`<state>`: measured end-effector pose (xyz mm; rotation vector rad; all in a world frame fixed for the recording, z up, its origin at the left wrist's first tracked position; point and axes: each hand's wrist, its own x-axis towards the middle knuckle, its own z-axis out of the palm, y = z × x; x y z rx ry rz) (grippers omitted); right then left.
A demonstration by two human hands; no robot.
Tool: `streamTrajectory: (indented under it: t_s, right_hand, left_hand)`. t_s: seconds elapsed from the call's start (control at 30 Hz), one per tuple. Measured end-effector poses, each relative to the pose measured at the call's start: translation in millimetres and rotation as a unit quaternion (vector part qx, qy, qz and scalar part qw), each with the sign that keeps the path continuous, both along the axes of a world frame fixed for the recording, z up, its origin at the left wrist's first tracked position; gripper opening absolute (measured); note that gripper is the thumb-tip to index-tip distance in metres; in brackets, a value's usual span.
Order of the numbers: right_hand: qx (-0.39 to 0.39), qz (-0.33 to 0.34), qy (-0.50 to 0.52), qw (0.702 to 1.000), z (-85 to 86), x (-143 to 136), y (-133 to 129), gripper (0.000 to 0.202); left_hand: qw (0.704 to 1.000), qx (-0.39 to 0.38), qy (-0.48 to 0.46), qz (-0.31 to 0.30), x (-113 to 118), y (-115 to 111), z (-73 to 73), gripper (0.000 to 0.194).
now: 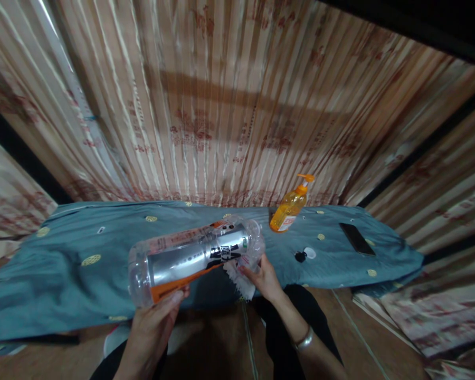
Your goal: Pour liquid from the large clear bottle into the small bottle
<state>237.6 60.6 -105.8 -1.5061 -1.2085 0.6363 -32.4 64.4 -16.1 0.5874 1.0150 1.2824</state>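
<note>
A large clear plastic bottle [190,256] with a silver and orange label lies nearly sideways between my hands, above the blue cloth. My left hand [160,311] grips it near its wide base, at the lower left. Near the narrower end on the right, my right hand [264,277] is closed around a pale, frayed-edged cloth [241,282] and presses it against the bottle. The fingertips of both hands are partly hidden behind the bottle and cloth. Beyond the right end stands a pump bottle [288,211] of orange-yellow liquid.
The blue cloth [83,285] with yellow prints covers a long low surface. On its right lie a black phone [357,238], a small white round cap [309,253] and a small black item [300,256]. Patterned curtains [221,105] hang behind, with dark frame bars at both sides.
</note>
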Motion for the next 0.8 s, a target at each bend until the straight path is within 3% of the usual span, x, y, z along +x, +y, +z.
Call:
streamTrajectory:
  t_s: [0.33, 0.67, 0.8]
  right_hand:
    - [0.010, 0.002, -0.004, 1.000, -1.9, 1, 1, 0.056]
    - [0.015, 0.018, 0.021, 1.000, -2.8, 0, 1, 0.058]
    - [0.024, 0.025, 0.025, 0.999, -2.0, -1, 1, 0.055]
  left_hand:
    - [1.000, 0.003, -0.008, 0.007, -1, -1, -1.0, 0.032]
    - [0.999, 0.000, -0.009, 0.042, 13, -7, 22.4, 0.033]
    - [0.999, 0.011, -0.014, 0.033, 12, -7, 24.4, 0.037]
